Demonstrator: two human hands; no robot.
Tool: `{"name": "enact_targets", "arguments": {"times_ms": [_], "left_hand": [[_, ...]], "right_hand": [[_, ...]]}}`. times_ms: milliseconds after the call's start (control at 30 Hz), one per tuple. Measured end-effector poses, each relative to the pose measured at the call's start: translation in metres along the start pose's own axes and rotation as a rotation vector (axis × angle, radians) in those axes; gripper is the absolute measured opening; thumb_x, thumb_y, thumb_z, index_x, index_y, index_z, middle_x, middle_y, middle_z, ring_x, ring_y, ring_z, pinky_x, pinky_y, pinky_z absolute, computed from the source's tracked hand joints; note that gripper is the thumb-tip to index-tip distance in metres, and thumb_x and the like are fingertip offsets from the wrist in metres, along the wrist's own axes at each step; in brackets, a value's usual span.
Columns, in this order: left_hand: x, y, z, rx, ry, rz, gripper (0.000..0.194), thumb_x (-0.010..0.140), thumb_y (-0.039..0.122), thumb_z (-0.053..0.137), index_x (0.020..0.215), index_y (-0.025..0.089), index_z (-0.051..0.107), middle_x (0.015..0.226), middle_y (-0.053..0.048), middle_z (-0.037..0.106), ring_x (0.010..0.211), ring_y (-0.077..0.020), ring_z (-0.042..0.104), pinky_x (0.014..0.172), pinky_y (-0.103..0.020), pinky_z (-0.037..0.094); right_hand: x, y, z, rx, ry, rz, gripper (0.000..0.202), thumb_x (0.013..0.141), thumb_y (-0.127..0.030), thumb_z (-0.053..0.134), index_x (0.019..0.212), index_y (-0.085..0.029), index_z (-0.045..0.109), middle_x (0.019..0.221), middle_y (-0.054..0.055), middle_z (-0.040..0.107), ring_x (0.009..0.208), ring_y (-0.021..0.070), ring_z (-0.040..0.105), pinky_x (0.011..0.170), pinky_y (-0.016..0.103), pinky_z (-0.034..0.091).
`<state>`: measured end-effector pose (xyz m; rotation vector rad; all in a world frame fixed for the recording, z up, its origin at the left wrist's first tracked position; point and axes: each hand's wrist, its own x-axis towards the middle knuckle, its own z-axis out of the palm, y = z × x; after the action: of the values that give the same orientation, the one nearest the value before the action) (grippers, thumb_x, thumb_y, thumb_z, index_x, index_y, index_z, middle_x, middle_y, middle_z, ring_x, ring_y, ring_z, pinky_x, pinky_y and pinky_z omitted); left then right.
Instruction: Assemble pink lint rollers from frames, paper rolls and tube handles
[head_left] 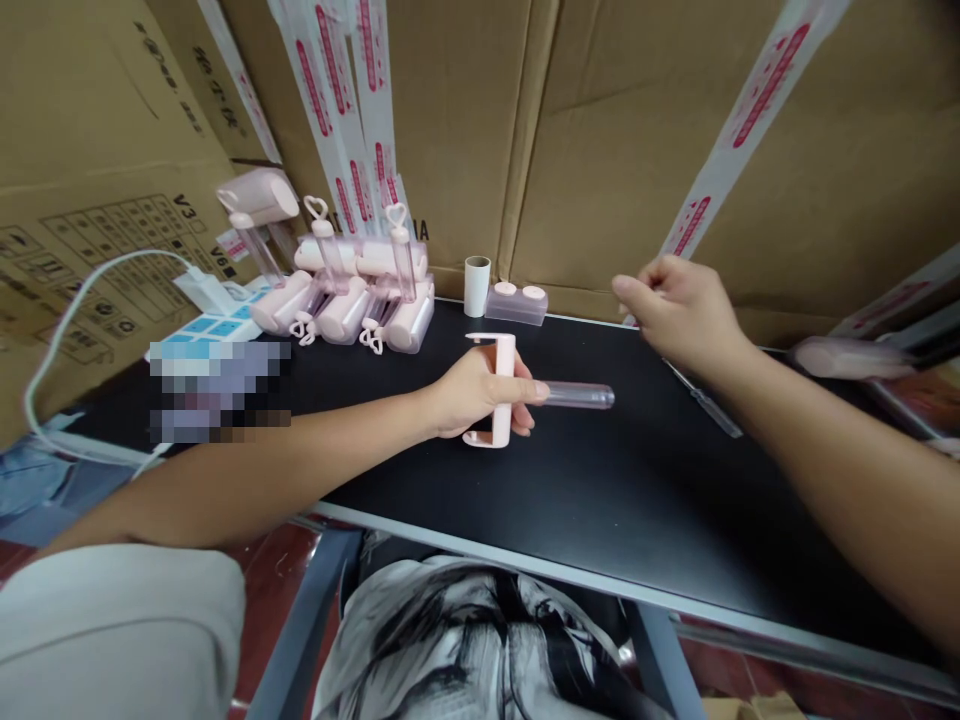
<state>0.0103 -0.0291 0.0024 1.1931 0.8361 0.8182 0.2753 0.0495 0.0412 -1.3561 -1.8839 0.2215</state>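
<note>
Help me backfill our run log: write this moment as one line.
left hand: holds pink bracket, clear tube | right hand: fingers curled, contents unclear | thin tool: on black table | white cup: beside pinkish block

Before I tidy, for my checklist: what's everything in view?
table: one, black, centre
bracket: one, pink, centre
tube: one, clear, centre
units: several, pink, back left
cup: one, white, back
block: one, mauve, by cup
screwdriver: one, clear handle, right
power strip: one, white-blue, left
cable: one loop, white, left
cardboard: several, brown, back
tape: several, white-red, on cardboard
blurred items: several, pinkish, far right
clothes: several, grey, patterned, bottom
left hand: one, bare, on bracket
right hand: one, bare, right
</note>
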Motion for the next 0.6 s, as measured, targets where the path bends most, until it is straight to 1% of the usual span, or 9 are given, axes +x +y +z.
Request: {"name": "enact_targets", "arguments": {"times_ms": [33,100,200,233,300,367,433,500,600], "left_hand": [[-0.001,-0.001,0.001,0.025,-0.021,-0.023,0.046,0.070,0.036,0.097,0.086,0.016,0.058,0.060,-0.005,0.071,0.052,-0.0197,0.072,0.046,-0.025,0.057],[-0.003,-0.004,0.002,0.076,-0.041,-0.059,0.047,0.071,0.038,0.097,0.087,0.016,0.059,0.060,-0.007,0.072,0.052,-0.0212,0.072,0.043,-0.023,0.054],[-0.005,-0.007,0.004,0.120,-0.020,-0.091,0.043,0.075,0.035,0.096,0.089,0.017,0.059,0.062,-0.007,0.073,0.054,-0.0220,0.073,0.041,-0.022,0.052],[-0.005,-0.007,0.004,0.128,-0.012,-0.103,0.041,0.076,0.033,0.095,0.089,0.017,0.059,0.062,-0.007,0.073,0.055,-0.0219,0.073,0.041,-0.022,0.052],[-0.006,-0.006,0.004,0.136,0.005,-0.125,0.038,0.077,0.029,0.094,0.088,0.017,0.059,0.062,-0.006,0.073,0.055,-0.0214,0.073,0.042,-0.022,0.053],[-0.006,-0.004,0.005,0.139,0.016,-0.149,0.035,0.079,0.026,0.092,0.088,0.017,0.059,0.062,-0.006,0.073,0.056,-0.0210,0.073,0.042,-0.022,0.052],[-0.007,-0.001,0.006,0.145,0.025,-0.170,0.032,0.082,0.026,0.090,0.088,0.017,0.060,0.063,-0.006,0.072,0.056,-0.0207,0.073,0.042,-0.020,0.051],[-0.008,0.002,0.008,0.156,0.028,-0.179,0.027,0.085,0.025,0.087,0.088,0.016,0.061,0.062,-0.004,0.071,0.055,-0.0195,0.072,0.042,-0.019,0.049],[-0.009,0.005,0.010,0.145,0.028,-0.176,0.025,0.086,0.021,0.085,0.085,0.016,0.060,0.060,-0.001,0.069,0.051,-0.0161,0.069,0.046,-0.021,0.054]], "right_hand": [[0.015,-0.005,0.006,-0.001,-0.003,0.015,0.036,0.093,-0.059,0.065,0.079,-0.026,0.058,0.074,0.007,0.067,0.068,0.0248,0.062,0.065,0.040,0.050],[0.045,-0.018,0.023,-0.003,-0.072,0.004,0.034,0.088,-0.057,0.071,0.077,-0.026,0.061,0.073,0.007,0.068,0.071,0.0250,0.063,0.064,0.039,0.050],[0.083,-0.034,0.057,-0.068,-0.143,-0.058,0.022,0.082,-0.040,0.079,0.080,-0.023,0.066,0.083,0.007,0.073,0.079,0.0247,0.066,0.071,0.039,0.053],[0.094,-0.037,0.069,-0.101,-0.182,-0.062,0.016,0.081,-0.034,0.078,0.081,-0.022,0.068,0.086,0.007,0.074,0.082,0.0249,0.067,0.075,0.039,0.053],[0.112,-0.040,0.089,-0.178,-0.252,-0.059,0.009,0.080,-0.027,0.076,0.081,-0.021,0.069,0.088,0.008,0.074,0.086,0.0260,0.069,0.078,0.039,0.053],[0.125,-0.040,0.105,-0.251,-0.300,-0.049,0.008,0.079,-0.024,0.076,0.081,-0.021,0.069,0.089,0.009,0.074,0.088,0.0276,0.069,0.080,0.040,0.054],[0.133,-0.037,0.116,-0.310,-0.324,-0.053,0.009,0.077,-0.023,0.078,0.081,-0.020,0.070,0.090,0.010,0.075,0.089,0.0295,0.070,0.080,0.042,0.055],[0.139,-0.034,0.123,-0.352,-0.336,-0.068,0.011,0.075,-0.025,0.081,0.080,-0.020,0.072,0.089,0.011,0.074,0.090,0.0310,0.070,0.079,0.043,0.056],[0.144,-0.030,0.129,-0.389,-0.348,-0.082,0.013,0.073,-0.027,0.083,0.082,-0.020,0.075,0.087,0.011,0.074,0.090,0.0322,0.070,0.079,0.044,0.057]]}}
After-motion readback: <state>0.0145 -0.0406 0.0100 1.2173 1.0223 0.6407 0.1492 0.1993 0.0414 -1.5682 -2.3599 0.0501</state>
